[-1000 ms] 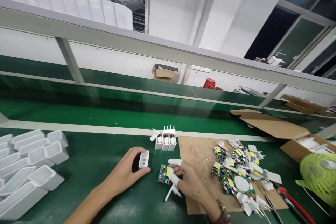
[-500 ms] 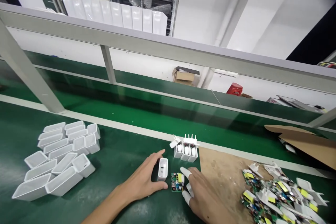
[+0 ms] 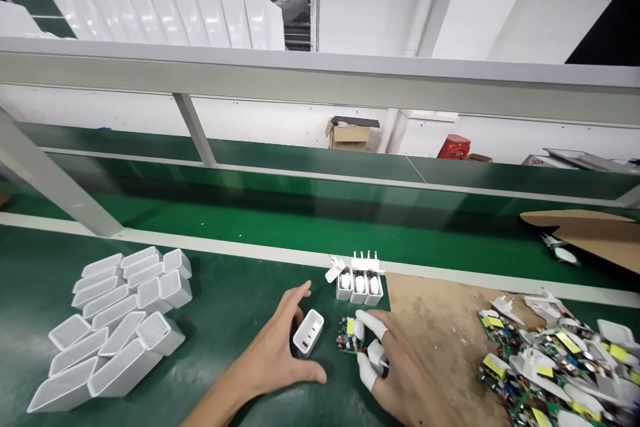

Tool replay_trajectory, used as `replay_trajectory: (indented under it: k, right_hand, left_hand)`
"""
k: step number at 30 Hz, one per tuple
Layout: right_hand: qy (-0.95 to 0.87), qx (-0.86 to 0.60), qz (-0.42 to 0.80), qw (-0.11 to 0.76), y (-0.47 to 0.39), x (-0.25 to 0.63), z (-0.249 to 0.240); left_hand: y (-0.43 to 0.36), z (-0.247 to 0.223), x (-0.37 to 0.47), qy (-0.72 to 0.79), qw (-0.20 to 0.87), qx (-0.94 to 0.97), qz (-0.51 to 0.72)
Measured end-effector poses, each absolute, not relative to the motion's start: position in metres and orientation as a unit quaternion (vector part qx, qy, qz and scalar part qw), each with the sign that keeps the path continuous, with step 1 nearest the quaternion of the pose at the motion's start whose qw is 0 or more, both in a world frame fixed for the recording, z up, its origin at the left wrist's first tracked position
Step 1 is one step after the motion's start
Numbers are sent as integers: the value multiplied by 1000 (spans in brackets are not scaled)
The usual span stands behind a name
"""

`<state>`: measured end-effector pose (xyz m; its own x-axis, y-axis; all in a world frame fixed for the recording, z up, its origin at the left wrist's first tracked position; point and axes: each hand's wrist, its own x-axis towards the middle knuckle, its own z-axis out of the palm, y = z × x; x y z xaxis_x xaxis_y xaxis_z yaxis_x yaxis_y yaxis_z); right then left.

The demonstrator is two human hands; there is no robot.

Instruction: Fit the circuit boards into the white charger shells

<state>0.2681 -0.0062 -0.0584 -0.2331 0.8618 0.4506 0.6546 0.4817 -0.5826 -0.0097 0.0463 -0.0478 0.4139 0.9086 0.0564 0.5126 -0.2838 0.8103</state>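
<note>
A small white charger housing (image 3: 309, 332) with several port slots showing sits, slightly turned, in the space between the spread thumb and forefinger of my left hand (image 3: 277, 350). Those two fingertips are apart from it; whether my curled fingers touch its far side is hard to see. My right hand (image 3: 400, 367), with white finger cots on thumb and forefinger, is closed on a circuit board (image 3: 349, 335) with a white plug piece (image 3: 376, 352). The board's component side, with a yellow part, faces up beside the housing. Just beyond stand several filled housings (image 3: 359, 285) with plug pins upward.
Many open white housings (image 3: 107, 303) stand grouped at the left. A heap of circuit boards with plug pieces (image 3: 555, 360) lies at the right on brown cardboard (image 3: 435, 327). A pale rail (image 3: 270, 255) crosses behind, and a slanted post (image 3: 65, 180) stands far left.
The housing by my left hand has turned clockwise. My right hand has shifted slightly right with the board, and more of the white plug piece shows. The camera view has tilted.
</note>
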Motion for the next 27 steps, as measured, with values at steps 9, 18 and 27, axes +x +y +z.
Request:
replay_trajectory:
  k: [9,18,27]
  right_hand:
    - [-762,-405,122,491,-14,247,-36]
    - [-792,-385,81,466,-16,237,-36]
    - [-800,-400,66,443,-16,235,-36]
  left_hand:
    - [41,-49,7,399,307,807,309]
    - [39,-47,7,365,195,845,339]
    - [38,-47,8,360,191,858,313]
